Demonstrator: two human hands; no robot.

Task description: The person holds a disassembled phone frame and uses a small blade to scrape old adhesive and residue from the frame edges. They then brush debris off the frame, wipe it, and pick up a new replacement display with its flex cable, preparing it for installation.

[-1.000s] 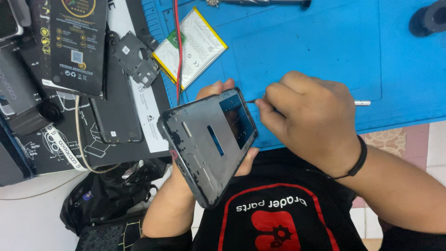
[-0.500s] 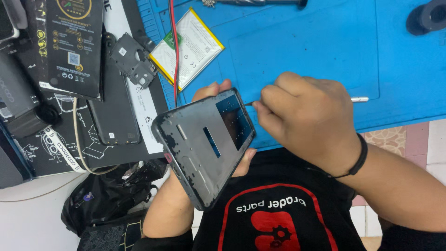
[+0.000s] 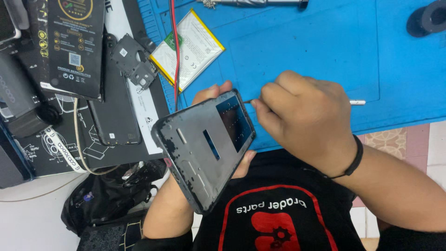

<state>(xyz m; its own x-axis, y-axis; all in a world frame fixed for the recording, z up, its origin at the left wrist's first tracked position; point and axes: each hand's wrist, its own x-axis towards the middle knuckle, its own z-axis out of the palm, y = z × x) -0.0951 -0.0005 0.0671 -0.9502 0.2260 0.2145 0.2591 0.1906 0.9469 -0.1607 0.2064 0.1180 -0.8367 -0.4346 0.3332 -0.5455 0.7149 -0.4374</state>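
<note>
Two hands work: left hand [image 3: 218, 100] cradles the phone frame [image 3: 204, 148]; right hand [image 3: 302, 116] apparently pinches a thin tool [image 3: 357, 102] at its edge.

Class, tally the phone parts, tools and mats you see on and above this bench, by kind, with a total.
Phone frame, held in the left hand: 1
Thin tool, in the right hand: 1
Flat battery: 1
Small black cover plate: 1
Blue work mat: 1
Total: 5
</note>
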